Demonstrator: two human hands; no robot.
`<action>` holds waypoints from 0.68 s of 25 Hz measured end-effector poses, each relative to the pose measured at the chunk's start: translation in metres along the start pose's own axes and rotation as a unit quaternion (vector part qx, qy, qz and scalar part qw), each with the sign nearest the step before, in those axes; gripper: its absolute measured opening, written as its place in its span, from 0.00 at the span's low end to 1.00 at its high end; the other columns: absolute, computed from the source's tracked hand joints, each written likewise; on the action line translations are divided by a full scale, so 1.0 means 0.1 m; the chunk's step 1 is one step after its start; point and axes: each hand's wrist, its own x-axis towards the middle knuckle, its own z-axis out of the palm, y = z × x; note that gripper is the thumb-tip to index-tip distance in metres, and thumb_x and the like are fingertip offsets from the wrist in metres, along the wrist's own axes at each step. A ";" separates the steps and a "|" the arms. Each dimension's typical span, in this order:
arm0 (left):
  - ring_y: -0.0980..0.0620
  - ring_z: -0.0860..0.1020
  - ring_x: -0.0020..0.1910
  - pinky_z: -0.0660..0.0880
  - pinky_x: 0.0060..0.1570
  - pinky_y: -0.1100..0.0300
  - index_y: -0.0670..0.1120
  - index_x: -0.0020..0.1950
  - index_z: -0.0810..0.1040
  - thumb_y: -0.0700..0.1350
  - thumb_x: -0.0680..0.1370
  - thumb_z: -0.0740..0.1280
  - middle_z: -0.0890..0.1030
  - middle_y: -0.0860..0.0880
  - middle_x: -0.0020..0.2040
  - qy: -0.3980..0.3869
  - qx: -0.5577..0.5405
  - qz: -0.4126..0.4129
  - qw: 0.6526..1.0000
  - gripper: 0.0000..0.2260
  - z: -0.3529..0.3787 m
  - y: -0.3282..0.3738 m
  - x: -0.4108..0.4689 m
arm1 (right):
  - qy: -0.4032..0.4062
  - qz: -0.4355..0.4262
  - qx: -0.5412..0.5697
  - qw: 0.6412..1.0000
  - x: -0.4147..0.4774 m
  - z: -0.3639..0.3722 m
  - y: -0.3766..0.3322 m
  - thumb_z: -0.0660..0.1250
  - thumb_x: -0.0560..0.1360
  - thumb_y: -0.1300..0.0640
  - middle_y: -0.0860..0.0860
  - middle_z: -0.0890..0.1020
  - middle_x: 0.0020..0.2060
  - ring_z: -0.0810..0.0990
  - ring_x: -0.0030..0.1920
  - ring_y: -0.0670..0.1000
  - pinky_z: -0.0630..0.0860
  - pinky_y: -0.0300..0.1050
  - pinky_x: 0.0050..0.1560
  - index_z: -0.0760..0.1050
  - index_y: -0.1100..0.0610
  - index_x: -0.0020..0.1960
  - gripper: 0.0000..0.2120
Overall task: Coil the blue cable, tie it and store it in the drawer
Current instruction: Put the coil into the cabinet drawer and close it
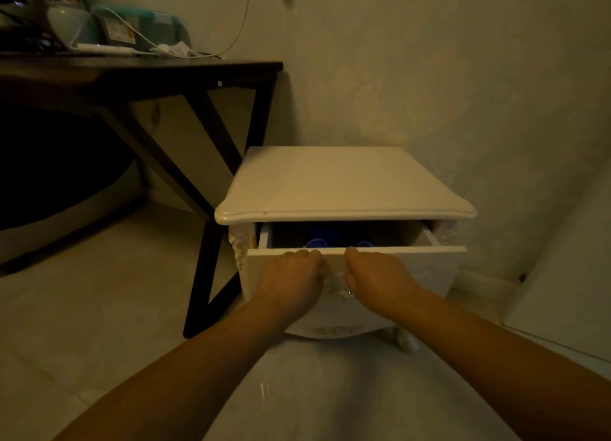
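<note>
At the six o'clock edge of the white nightstand (340,182), the drawer (416,262) stands partly out, and both hands are on its front panel. The left grip (291,275) has its fingers curled against the top edge of the panel. The right grip (380,275) is curled the same way just to the right, thumb up at the rim. Each appears closed on the drawer front, either side of the small metal handle (342,290).

The blue cable (317,239) shows as blue loops inside the drawer, toward twelve o'clock from the hands. The dark interior hides whether it is tied.

With the cable already inside, the step looks like sliding the drawer home. To do it well:
- Push evenly with both hands so the box runs straight and does not rack on its sides.
- Check that no loop rides above the rim, where the nightstand's top would catch it.
- Draw the fingers off the top edge before the panel meets the frame.

At ten o'clock a dark surface (139,68) carries clutter, among it a teal box (155,27) and a pale label (117,30). Its print is too blurred to read. No brand or writing shows on the nightstand.
</note>
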 end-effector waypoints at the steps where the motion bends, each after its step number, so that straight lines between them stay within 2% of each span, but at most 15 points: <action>1: 0.49 0.78 0.51 0.73 0.47 0.56 0.50 0.60 0.74 0.51 0.79 0.61 0.79 0.49 0.54 0.007 -0.003 0.009 1.000 0.11 0.05 -0.03 0.02 | 0.021 0.014 0.030 0.999 0.04 0.05 0.03 0.60 0.79 0.51 0.55 0.79 0.56 0.78 0.54 0.54 0.74 0.48 0.55 0.69 0.56 0.65 0.16; 2: 0.49 0.76 0.55 0.72 0.50 0.55 0.50 0.62 0.73 0.51 0.79 0.62 0.78 0.49 0.57 0.007 -0.003 0.020 1.000 0.13 0.11 -0.06 0.05 | 0.042 0.023 0.051 0.998 0.09 0.09 0.06 0.60 0.79 0.52 0.55 0.78 0.56 0.77 0.54 0.54 0.73 0.47 0.55 0.72 0.56 0.61 0.14; 4: 0.47 0.72 0.60 0.71 0.55 0.53 0.50 0.67 0.70 0.52 0.77 0.64 0.74 0.48 0.61 -0.014 -0.002 0.013 1.000 0.19 0.23 -0.10 0.10 | 0.056 0.009 0.020 0.998 0.22 0.19 0.12 0.60 0.78 0.54 0.56 0.76 0.57 0.74 0.56 0.55 0.72 0.47 0.54 0.73 0.57 0.60 0.13; 9: 0.43 0.68 0.63 0.69 0.57 0.51 0.48 0.71 0.66 0.51 0.76 0.67 0.68 0.45 0.65 -0.044 -0.037 -0.056 0.997 0.25 0.35 -0.22 0.36 | 0.044 0.011 -0.006 0.999 0.55 0.25 0.18 0.61 0.77 0.54 0.58 0.69 0.63 0.67 0.63 0.58 0.69 0.50 0.59 0.69 0.58 0.67 0.19; 13: 0.43 0.65 0.67 0.67 0.62 0.49 0.47 0.72 0.63 0.52 0.74 0.69 0.66 0.45 0.69 -0.066 -0.052 -0.063 0.994 0.29 0.42 -0.32 0.51 | 0.019 0.024 -0.006 0.999 0.74 0.32 0.21 0.62 0.77 0.53 0.58 0.67 0.65 0.66 0.65 0.60 0.67 0.51 0.62 0.64 0.57 0.71 0.24; 17: 0.43 0.65 0.68 0.68 0.63 0.50 0.46 0.73 0.62 0.49 0.75 0.67 0.63 0.45 0.71 -0.062 -0.088 -0.062 0.992 0.29 0.47 -0.31 0.52 | 0.025 0.032 0.007 0.999 0.76 0.39 0.25 0.64 0.74 0.54 0.58 0.66 0.65 0.65 0.65 0.60 0.67 0.51 0.62 0.64 0.57 0.71 0.26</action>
